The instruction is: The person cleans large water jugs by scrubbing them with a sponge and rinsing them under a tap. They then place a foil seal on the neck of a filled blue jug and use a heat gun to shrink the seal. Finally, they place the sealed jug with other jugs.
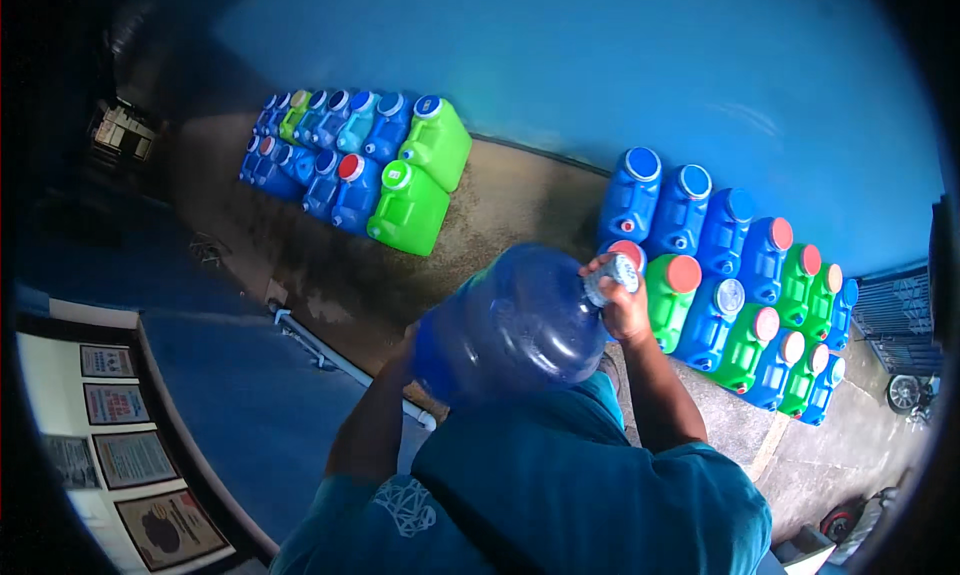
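Blue bottle (510, 325) lies slantwise before the person's torso (560, 475), its long axis running from the mostly hidden left hand (405, 355), grip impossible to tell, to the neck (598, 289) clasped by the right hand's (624, 309) fingers.

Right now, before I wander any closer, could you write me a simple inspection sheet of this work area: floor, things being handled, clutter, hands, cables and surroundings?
Surface: concrete-looking floor, with darker patches.
Things in hand: large blue bottle, see-through, tilted on its side, cap toward the right.
Clutter: left jug group and right jug group, blue and green, in rows.
Hands: right hand grips the bottle at its neck; left hand mostly hidden at its base, hold unclear.
Cables: nothing seen that is clearly a cable.
Surroundings: blue wall behind the jugs; pipe and framed sheets at left; wheel at far right.
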`<state>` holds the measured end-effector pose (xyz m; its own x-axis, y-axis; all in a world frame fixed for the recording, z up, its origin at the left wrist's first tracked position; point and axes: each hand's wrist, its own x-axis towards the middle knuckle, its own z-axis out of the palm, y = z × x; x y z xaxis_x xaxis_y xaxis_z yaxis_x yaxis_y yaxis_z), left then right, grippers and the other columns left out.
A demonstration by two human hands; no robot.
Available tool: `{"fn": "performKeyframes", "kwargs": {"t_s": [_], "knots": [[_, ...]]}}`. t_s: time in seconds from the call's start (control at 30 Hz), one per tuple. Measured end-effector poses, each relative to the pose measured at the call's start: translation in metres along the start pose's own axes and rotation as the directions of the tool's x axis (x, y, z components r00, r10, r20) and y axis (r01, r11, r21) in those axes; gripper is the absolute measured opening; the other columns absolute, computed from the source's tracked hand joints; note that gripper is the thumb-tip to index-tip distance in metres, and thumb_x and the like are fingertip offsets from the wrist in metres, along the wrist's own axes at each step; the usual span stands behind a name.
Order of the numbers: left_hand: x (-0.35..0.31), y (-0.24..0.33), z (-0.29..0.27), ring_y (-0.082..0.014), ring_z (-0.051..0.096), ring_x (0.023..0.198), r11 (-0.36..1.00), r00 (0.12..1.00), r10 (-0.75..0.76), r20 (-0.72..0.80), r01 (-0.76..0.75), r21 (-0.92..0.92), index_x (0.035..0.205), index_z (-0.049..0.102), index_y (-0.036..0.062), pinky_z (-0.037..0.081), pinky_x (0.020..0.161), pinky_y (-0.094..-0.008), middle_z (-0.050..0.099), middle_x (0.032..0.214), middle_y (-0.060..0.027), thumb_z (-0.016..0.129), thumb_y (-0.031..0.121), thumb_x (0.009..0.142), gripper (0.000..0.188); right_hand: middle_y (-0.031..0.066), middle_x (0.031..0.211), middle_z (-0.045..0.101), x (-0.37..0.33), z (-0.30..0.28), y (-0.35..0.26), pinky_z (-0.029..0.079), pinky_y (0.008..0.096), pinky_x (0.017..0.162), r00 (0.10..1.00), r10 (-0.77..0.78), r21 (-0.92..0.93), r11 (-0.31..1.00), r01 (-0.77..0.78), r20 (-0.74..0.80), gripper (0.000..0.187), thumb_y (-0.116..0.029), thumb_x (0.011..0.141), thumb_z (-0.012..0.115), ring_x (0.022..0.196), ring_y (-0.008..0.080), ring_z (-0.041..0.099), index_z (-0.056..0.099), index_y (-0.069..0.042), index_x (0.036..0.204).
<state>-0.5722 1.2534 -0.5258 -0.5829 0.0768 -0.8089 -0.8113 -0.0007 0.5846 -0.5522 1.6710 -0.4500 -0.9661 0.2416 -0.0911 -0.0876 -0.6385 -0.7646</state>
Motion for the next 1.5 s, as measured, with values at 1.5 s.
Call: {"fn": "performKeyframes", "kwargs": {"t_s": [1.5], "knots": [[0.570, 0.164, 0.005, -0.0234, 0.056, 0.099, 0.788, 0.999, -0.003, -0.042, 0.028, 0.615, 0.148, 0.032, 0.0035, 0.047, 0.088, -0.0413, 0.056, 0.108, -0.0104, 0.061, 0.051, 0.092, 0.079, 0.0117, 0.111, 0.053, 0.376, -0.065, 0.442, 0.050, 0.0363, 0.078, 0.744, -0.083, -0.661, 0.531, -0.530, -0.663, 0.047, -0.011, 0.084, 0.073, 0.094, 0.0204, 0.055, 0.048, -0.009, 0.124]]}}
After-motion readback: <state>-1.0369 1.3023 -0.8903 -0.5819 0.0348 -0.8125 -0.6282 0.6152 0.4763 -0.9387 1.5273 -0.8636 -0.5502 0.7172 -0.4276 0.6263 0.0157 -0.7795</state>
